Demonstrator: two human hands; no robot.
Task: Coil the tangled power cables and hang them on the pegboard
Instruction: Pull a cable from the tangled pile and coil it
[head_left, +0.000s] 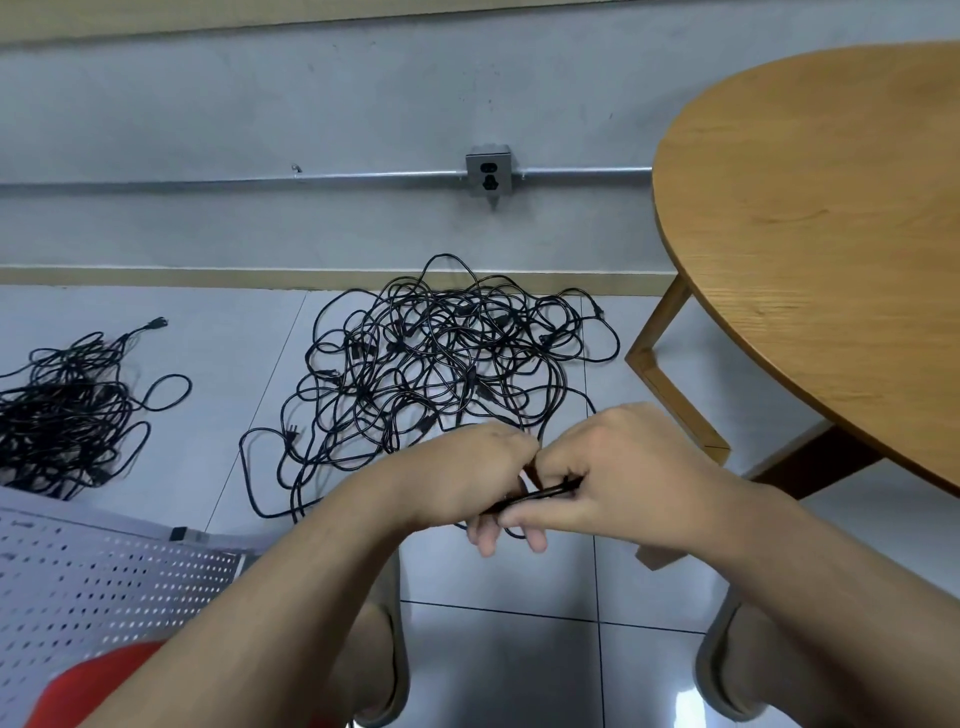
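Together over the tiled floor (519, 649), the left hand (467, 478) and right hand (623, 467) touch, both gripping one black cable (540, 491). The tangled pile (447, 364) lies beyond them by the floor's far edge; a second heap (67, 415) lies at the left edge. The pegboard (104, 571) lies near-left, a wooden table (805, 234) stands right, and a wall socket (488, 176) sits above.

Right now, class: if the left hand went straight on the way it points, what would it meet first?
Probably the right hand: the left hand points at it, both gripping one black cable, though depth is unclear.
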